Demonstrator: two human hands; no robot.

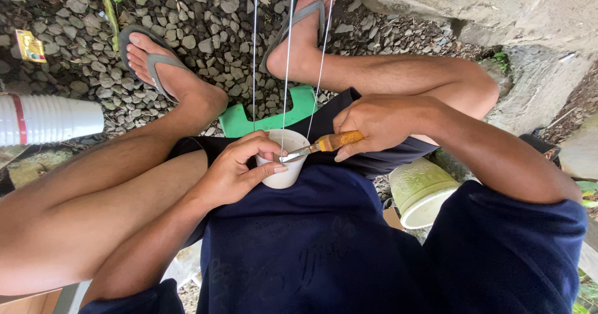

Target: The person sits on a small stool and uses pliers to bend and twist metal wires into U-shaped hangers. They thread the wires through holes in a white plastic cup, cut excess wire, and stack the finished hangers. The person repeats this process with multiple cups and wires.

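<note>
A small white plastic cup (283, 164) is held in the lap, above the dark blue shorts, by the left hand (240, 167), whose fingers are closed around its wall and rim. A wooden-handled knife (324, 144) is gripped by the closed right hand (374, 124), with the blade tip laid on the cup rim. Three thin white strings (288, 58) are stretched upward from the cup. The step in hand appears to be piercing or trimming the rim; steady, light blade pressure is judged necessary. A stack of white cups (50, 119) lies on the gravel ground (212, 21); a pale green pot (420, 189) stands beside the right thigh.
</note>
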